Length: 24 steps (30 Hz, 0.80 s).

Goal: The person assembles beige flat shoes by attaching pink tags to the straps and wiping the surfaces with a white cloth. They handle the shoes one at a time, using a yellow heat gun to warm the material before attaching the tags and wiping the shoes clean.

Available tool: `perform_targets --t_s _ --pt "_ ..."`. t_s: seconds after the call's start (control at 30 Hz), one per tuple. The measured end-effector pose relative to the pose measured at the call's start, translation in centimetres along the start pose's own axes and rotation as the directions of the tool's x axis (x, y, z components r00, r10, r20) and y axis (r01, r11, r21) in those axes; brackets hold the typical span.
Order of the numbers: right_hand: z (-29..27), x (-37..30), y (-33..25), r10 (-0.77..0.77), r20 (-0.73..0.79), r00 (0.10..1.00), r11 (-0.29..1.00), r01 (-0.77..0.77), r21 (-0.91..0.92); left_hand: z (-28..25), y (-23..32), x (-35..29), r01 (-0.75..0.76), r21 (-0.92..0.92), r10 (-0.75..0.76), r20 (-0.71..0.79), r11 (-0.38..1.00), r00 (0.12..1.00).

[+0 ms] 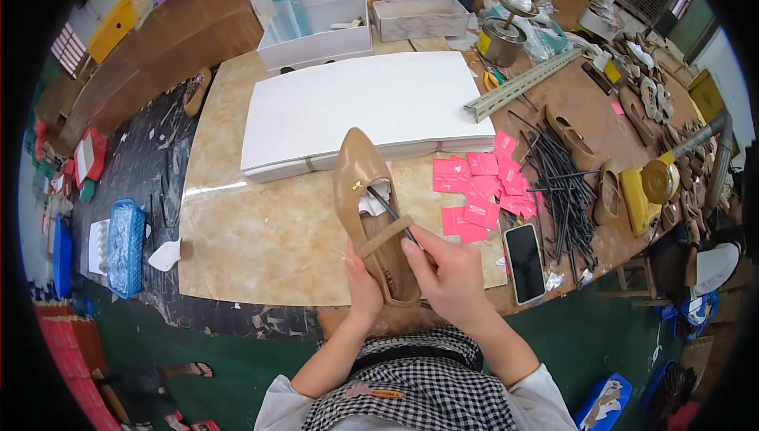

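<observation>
A tan pointed flat shoe (356, 186) with an ankle strap and a small gold ornament is held up above the near edge of the table, toe pointing away. My left hand (364, 289) is closed round its left side near the heel; the fingers underneath are hidden. White stuffing paper (375, 199) fills the toe. A thin black stick (384, 204) runs from that paper back under the strap. Between thumb and fingers, my right hand (449, 273) grips the stick's near end, close to the right side of the shoe.
A stack of white paper sheets (364, 103) lies beyond the shoe. To the right are pink cards (478, 203), a pile of black sticks (560, 186), a phone (524, 263), a metal angle bar (526, 83) and several more shoes (569, 137). A blue basket (126, 249) stands left.
</observation>
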State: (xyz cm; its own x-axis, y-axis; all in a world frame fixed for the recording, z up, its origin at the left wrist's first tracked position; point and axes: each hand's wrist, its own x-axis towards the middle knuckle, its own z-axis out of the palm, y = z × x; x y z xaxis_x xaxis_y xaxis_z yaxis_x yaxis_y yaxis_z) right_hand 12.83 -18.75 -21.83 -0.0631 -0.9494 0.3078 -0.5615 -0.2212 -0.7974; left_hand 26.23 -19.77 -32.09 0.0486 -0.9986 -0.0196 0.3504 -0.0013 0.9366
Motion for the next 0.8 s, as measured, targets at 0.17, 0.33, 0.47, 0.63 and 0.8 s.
perform_targets --t_s 0.17,0.33,0.47,0.63,0.8 --pt "4.1 -0.4 0.8 -0.194 -0.086 0.977 0.971 0.179 -0.156 -2.3 -3.8 -0.4 0.038 0.134 -0.04 0.009 0.99 0.999" --pt "0.6 -0.8 4.0 0.072 0.187 0.98 0.997 -0.065 -0.041 1.1 2.3 -0.4 0.378 -0.072 -0.383 -0.071 0.923 0.921" --pt "-9.3 -2.0 9.8 0.282 0.045 0.958 0.912 -0.282 0.297 -13.2 3.4 3.9 0.448 0.06 -0.452 0.124 0.892 0.883" --pt "-19.2 -6.1 23.1 0.365 -0.527 0.767 0.536 -0.636 -0.555 -12.2 5.2 6.0 0.207 0.626 -0.208 -0.072 0.752 0.975" --pt "-18.3 -5.2 25.1 0.32 -0.474 0.82 0.436 -0.572 -0.695 -4.9 2.8 5.8 0.053 0.957 -0.215 0.01 0.285 0.977"
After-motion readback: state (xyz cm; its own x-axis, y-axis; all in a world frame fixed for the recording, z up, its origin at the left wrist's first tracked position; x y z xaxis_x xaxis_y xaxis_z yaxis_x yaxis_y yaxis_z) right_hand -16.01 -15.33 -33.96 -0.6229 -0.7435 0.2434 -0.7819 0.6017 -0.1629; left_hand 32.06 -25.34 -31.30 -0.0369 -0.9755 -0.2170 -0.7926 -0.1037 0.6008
